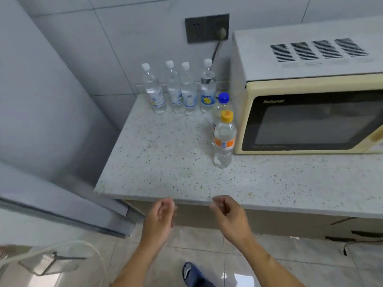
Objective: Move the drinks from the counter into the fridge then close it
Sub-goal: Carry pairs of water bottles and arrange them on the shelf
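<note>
Our left hand (162,214) and right hand (228,213) hover at the counter (165,162) edge, fingers loosely curled, holding nothing; we should probably take the near orange-capped bottle (224,139) first, gripping its body; a blue-capped bottle (222,106) stands behind it, four white-capped bottles (180,90) by the wall; the microwave (310,100) crowds the right; the fridge (41,121) is on the left.

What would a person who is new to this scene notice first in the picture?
Probably the cream microwave at the right of the speckled counter. Next, four white-capped bottles lined up by the tiled wall, with a blue-capped bottle and an orange-capped bottle beside the microwave. Left hand and right hand hover empty at the counter's front edge.
</note>
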A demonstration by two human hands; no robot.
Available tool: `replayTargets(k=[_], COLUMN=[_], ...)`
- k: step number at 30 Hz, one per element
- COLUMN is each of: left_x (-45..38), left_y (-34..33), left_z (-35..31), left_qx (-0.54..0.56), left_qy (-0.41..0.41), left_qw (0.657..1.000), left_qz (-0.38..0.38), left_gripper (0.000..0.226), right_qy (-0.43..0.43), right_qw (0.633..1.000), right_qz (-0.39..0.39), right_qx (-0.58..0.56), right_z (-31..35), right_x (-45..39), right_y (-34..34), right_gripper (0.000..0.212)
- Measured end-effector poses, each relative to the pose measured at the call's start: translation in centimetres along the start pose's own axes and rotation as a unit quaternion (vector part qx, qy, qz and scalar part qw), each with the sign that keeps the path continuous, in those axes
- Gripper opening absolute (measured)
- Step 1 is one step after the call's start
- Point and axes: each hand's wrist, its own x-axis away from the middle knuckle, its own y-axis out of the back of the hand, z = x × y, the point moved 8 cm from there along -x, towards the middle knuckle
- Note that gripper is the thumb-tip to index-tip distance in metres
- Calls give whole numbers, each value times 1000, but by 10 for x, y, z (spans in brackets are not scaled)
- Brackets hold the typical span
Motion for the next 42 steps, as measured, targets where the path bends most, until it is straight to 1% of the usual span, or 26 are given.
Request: replayTargets(k=[2, 5, 6, 10, 14, 19, 21, 26, 28, 31, 34, 37, 40, 42], left_x=[-21, -57, -69, -114, -154, -204, -226, -289, -312, -343, -369, -387, -394, -390], left_y=[6, 18, 22, 34, 44, 49, 51, 54, 57, 60, 57, 52, 49, 51], left_z=[-37, -82, -96, -133, -162, -189, -199, -238, -257, -280, -295, -298, -295, -299], left_qx=[36, 84, 95, 157, 164, 148, 119, -28, -79, -160, -264, -353, -391, -384], left_qy=[-34, -66, -74, -77, -67, -66, -64, -74, -82, -99, -118, -124, -135, -156], left_qw=[998, 991, 989, 974, 965, 964, 967, 972, 968, 959, 937, 912, 899, 897], left_qz=[-27, -75, -90, -146, -195, -210, -214, -220, -222, -211, -194, -167, -142, -154], left_gripper=[31, 13, 10, 16, 16, 23, 32, 54, 55, 59, 62, 61, 61, 53], right_qy=[50, 110, 125, 160, 179, 202, 196, 163, 155, 160, 167, 168, 176, 184], right_qw=[999, 994, 992, 986, 982, 964, 954, 914, 895, 863, 831, 808, 795, 796], right_qz=[21, 26, 21, -7, -19, -26, -30, -1, 23, 53, 85, 101, 106, 109], right_qx=[-3, 15, 21, 45, 59, 172, 227, 373, 417, 476, 524, 555, 571, 566], right_z=[43, 104, 124, 200, 268, 325, 338, 346, 346, 345, 336, 325, 321, 321], right_x=[-24, -64, -79, -140, -197, -278, -307, -362, -378, -395, -405, -409, -409, -406], right_y=[-14, -29, -32, -43, -53, -49, -43, -38, -42, -49, -56, -58, -60, -63], right_gripper=[11, 14, 15, 19, 27, 39, 43, 55, 56, 51, 45, 41, 40, 42])
